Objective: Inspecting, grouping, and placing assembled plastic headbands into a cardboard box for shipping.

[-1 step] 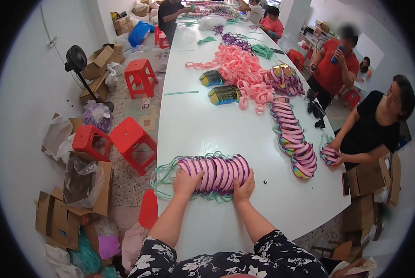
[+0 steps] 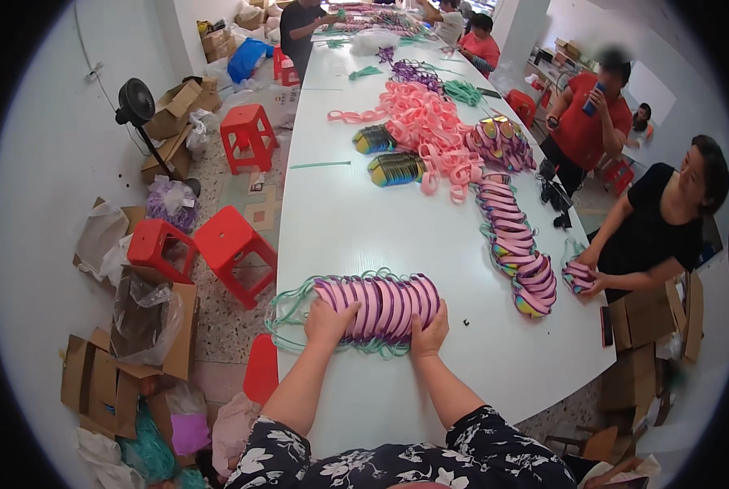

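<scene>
A row of nested, curved pink pieces with purple edges (image 2: 387, 303) lies across the near part of the white table (image 2: 356, 228). Thin green cords (image 2: 287, 314) loop out along its sides and bunch at its left end. My left hand (image 2: 328, 323) grips the near left part of the row, thumb over the top. Around the right end, my right hand (image 2: 430, 332) is pressed with its thumb on the near side. Both hands squeeze the row between them; some fingers are hidden behind it. What exactly the pieces are I cannot tell.
Similar pieces (image 2: 511, 232) form a long row to the right. Pink bands (image 2: 421, 110) and shiny stacked pieces (image 2: 395, 169) lie farther off. A person in black (image 2: 662, 220) handles pieces at the right edge. Red stools (image 2: 236, 253) and cardboard boxes (image 2: 153, 322) stand left.
</scene>
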The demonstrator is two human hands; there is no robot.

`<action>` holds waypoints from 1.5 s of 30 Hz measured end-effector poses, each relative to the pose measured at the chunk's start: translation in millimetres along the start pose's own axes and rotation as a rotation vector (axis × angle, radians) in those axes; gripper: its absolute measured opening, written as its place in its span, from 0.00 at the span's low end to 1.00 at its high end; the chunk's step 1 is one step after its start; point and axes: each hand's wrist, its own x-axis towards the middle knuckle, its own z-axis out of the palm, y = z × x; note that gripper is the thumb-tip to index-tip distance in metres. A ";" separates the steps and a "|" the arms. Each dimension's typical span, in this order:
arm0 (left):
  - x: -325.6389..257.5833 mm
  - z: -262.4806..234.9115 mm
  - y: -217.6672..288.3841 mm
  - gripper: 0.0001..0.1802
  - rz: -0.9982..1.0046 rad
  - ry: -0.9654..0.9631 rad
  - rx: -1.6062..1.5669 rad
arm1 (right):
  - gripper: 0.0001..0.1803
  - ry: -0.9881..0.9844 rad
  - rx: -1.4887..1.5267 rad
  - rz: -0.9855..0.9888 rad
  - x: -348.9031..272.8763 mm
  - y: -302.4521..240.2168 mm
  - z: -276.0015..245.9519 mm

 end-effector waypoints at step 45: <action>1.1 -8.9 2.5 0.51 0.023 -0.056 -0.017 | 0.43 -0.022 -0.059 0.051 -10.3 15.0 8.4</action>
